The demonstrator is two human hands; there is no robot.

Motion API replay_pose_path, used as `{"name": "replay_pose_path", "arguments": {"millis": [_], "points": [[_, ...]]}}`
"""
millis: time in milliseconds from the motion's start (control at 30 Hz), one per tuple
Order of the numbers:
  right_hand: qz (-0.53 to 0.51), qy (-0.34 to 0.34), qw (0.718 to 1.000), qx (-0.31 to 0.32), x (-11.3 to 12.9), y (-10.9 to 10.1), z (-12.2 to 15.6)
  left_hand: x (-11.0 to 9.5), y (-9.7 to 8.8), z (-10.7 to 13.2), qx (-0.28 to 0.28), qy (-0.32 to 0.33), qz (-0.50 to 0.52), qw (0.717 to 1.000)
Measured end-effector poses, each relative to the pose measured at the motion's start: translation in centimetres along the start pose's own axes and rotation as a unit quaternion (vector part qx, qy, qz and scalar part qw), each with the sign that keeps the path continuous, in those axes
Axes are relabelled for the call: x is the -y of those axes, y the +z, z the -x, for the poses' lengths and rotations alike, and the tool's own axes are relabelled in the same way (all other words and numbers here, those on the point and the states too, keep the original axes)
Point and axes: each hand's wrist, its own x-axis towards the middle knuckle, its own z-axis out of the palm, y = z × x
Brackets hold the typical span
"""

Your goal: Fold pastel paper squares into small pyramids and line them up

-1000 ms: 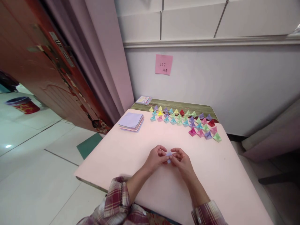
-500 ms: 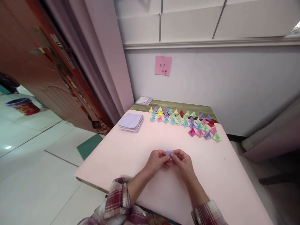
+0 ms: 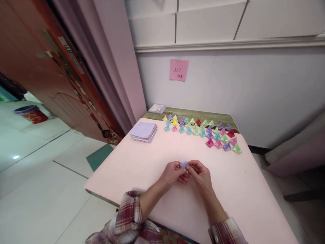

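Note:
A small folded piece of purple paper [image 3: 184, 164] is pinched between my two hands above the near middle of the table. My left hand [image 3: 173, 175] grips its left side, thumb and fingers pressed together. On its right side, my right hand [image 3: 201, 174] closes with thumb and forefinger. The fingertips hide part of the paper. Farther back stand several rows of small folded paper shapes [image 3: 202, 134] in purple, green, blue, pink, yellow and red. Left of them lies a stack of square paper sheets [image 3: 144, 130], a purple one on top.
The table [image 3: 122, 169] has a pale pink cover, with a wood-patterned strip along its back edge. A small printed pack [image 3: 157, 108] lies at the back left corner. A pink note [image 3: 179, 70] sticks to the wall. Left are a red door [image 3: 38, 44] and a bin [image 3: 31, 114].
The purple paper has turned slightly, from level to tilted, between my fingers. Both hands stay closed on it. The whole view has shifted a little.

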Motion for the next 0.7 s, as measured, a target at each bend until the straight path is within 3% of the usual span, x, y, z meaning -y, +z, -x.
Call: {"name": "replay_pose_path", "arguments": {"millis": [367,700], "points": [[-0.017,-0.001,0.999,0.047,0.5,0.3,0.3,-0.4,-0.7,0.0,0.001,-0.003,-0.028,1.0],[0.044,-0.117,0.991,0.038,1.1,0.1,0.3,-0.6,-1.2,0.0,0.053,-0.019,0.017,0.998]]}}
